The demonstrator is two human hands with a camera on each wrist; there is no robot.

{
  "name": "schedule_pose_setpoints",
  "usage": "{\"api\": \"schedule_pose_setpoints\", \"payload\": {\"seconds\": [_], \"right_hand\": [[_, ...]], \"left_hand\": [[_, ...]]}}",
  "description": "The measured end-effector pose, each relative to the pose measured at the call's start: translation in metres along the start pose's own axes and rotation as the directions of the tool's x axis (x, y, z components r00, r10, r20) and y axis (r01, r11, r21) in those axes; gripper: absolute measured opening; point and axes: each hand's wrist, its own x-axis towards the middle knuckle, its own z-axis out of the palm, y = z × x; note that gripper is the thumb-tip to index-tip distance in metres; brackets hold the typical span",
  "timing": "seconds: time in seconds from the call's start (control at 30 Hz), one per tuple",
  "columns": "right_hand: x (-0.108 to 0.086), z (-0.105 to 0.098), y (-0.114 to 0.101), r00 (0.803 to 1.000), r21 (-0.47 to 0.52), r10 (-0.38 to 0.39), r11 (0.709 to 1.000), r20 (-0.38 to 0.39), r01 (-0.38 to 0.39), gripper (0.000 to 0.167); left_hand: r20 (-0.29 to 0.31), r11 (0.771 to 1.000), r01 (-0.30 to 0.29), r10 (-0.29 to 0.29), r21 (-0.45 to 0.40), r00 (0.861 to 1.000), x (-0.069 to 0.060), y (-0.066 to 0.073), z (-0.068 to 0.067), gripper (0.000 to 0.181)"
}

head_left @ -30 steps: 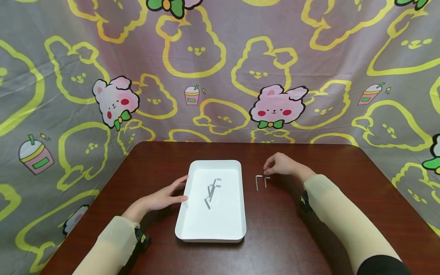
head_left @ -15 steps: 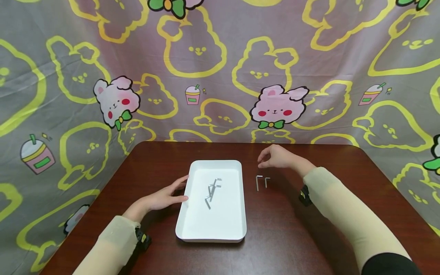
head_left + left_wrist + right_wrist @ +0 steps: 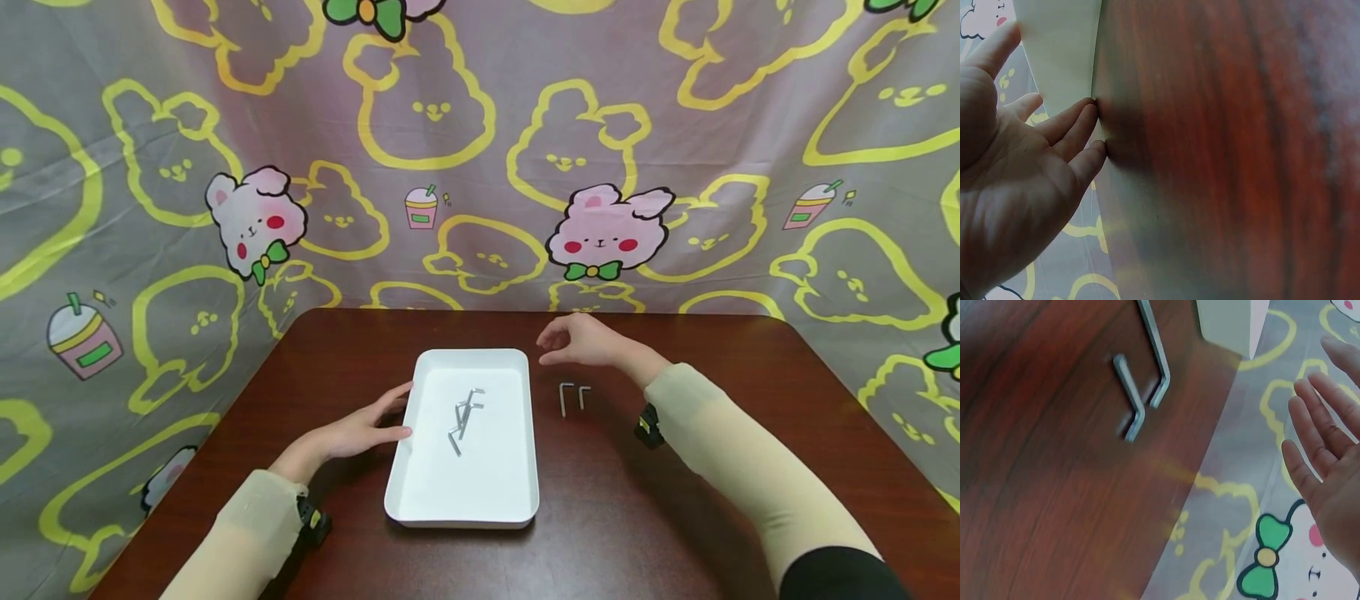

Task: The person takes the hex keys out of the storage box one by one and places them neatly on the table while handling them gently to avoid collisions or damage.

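A white tray [image 3: 480, 492] stands on the table with several silver hex keys [image 3: 463, 421] lying crossed inside it. My left hand [image 3: 341, 435] touches the tray's left side with fingers and thumb spread; in the left wrist view, some of its fingertips also meet the tabletop. Right of the tray lie two more hex keys, a longer one [image 3: 563, 400] and a shorter one [image 3: 582, 398]. Above the table, just behind these two, hovers my right hand [image 3: 588, 340], its fingers relaxed and nothing between them in the right wrist view.
The dark red-brown wooden table [image 3: 622, 517] reaches back to a curtain [image 3: 480, 167] printed with cartoon bunnies and yellow outlines, which also hangs along both sides. A wrist camera [image 3: 313, 521] sits under the left wrist, and another [image 3: 649, 427] under the right.
My right hand has moved left from beside the shorter hex key, rising slightly, toward the tray's far right corner. The left hand, tray and hex keys stay put.
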Motion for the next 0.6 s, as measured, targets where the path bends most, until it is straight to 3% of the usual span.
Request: {"api": "schedule_pose_setpoints", "payload": {"seconds": [0.2, 0.33, 0.6], "right_hand": [[0.006, 0.012, -0.012, 1.000, 0.030, -0.025, 0.999, -0.015, 0.026, 0.034], [0.011, 0.020, -0.023, 0.996, 0.022, -0.082, 0.996, -0.018, 0.082, 0.031], [0.024, 0.040, -0.038, 0.987, -0.024, -0.153, 0.988, 0.048, 0.154, 0.032]], "left_hand": [[0.005, 1.000, -0.006, 0.006, -0.003, 1.000, 0.001, -0.001, 0.000, 0.081], [0.005, 1.000, -0.008, 0.008, -0.006, 1.000, 0.001, -0.001, 0.000, 0.081], [0.000, 1.000, -0.011, 0.011, -0.005, 1.000, 0.001, -0.001, 0.000, 0.080]]}}
